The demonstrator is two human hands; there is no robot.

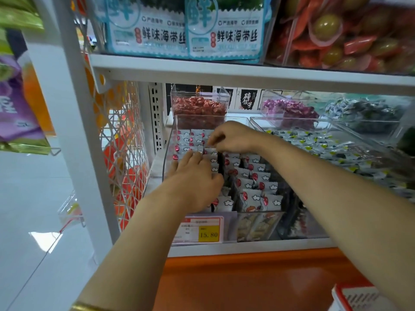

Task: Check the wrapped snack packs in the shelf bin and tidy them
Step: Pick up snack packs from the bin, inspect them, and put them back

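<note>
White shop shelf [247, 248]: inside the clear plastic bin [170, 140], flat left hand [195, 173] presses white red-printed snack packs [253, 176], right hand [233, 138] pinches one behind; front rows look neat, back rows left to do.

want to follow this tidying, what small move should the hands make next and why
Probably press the pack that the right hand seems to pinch down into line with its row. The left hand lies flat on the left packs, steadying them, and the right row in the bin already stands evenly.
</note>
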